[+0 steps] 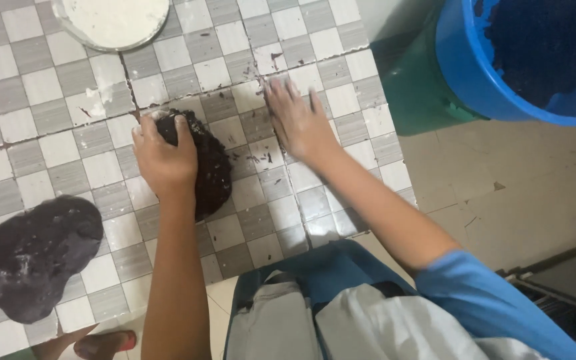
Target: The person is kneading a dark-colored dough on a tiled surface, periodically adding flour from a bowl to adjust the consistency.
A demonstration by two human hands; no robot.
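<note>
A lump of dark, almost black dough (211,170) lies on the checked grey-and-white tiled counter (48,107). My left hand (165,157) rests on its left side, fingers curled over the top edge and gripping it. My right hand (298,120) lies flat on the tiles just right of the lump, fingers spread, holding nothing. Small dark crumbs dot the tiles between the lump and my right hand.
A second, larger dark dough lump (35,257) sits at the counter's near left. A round white plate (111,20) is at the far edge. A blue bucket (475,73) with dark contents stands on a green stool (415,87) beyond the counter's right edge.
</note>
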